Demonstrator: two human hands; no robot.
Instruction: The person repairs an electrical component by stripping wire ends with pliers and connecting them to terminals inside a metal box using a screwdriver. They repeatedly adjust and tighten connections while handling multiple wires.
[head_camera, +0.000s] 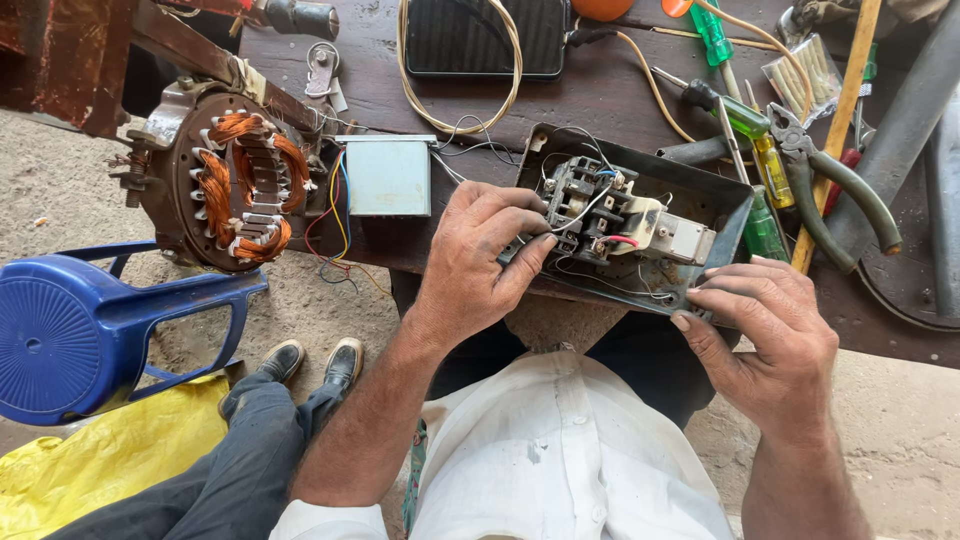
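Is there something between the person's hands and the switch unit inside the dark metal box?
Nothing visible is in the way. The left hand already rests on the switch unit, its fingers among the thin wires. The right hand touches the near edge of the metal box, beside the unit.

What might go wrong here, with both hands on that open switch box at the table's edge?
The metal box overhangs the table edge, held only by the left hand and right hand; it might slip off. The left hand's fingers press among thin wires that may pull loose. Pliers and screwdrivers lie close enough to be knocked.
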